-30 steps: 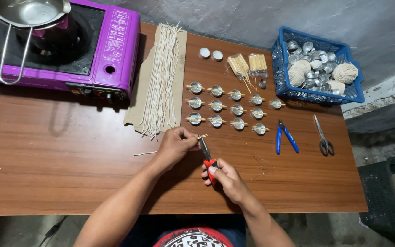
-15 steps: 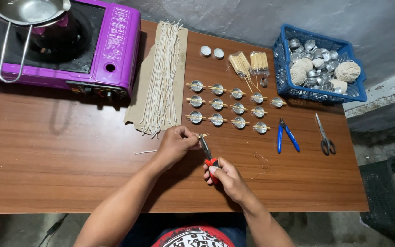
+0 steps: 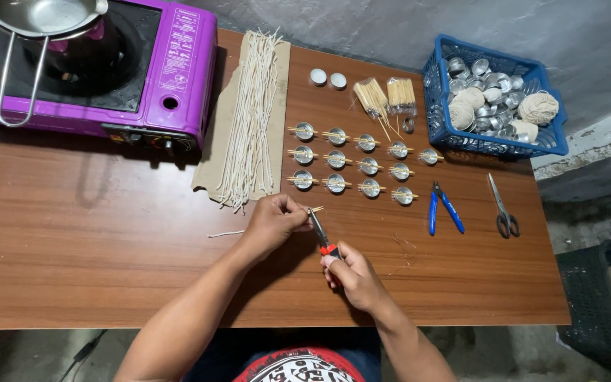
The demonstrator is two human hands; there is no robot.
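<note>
My left hand [image 3: 271, 223] pinches a small wooden stick piece [image 3: 313, 209] with a wick at the table's near middle. My right hand [image 3: 351, 277] grips red-handled pliers [image 3: 322, 237], whose jaws meet the stick at my left fingertips. Just beyond, three rows of small metal cups [image 3: 351, 164] each carry a pair of sticks across the rim. A loose wick [image 3: 225, 234] lies left of my left hand.
A purple gas stove [image 3: 93, 67] with a steel pan [image 3: 40, 18] stands far left. White wicks [image 3: 252, 117] lie on cardboard. Stick bundles [image 3: 385, 97], blue basket [image 3: 493, 99] of cups and string balls, blue cutters [image 3: 443, 209] and scissors [image 3: 501, 209] lie to the right.
My right hand has closed a little higher on the pliers' handles. My left hand and the stick stay in place.
</note>
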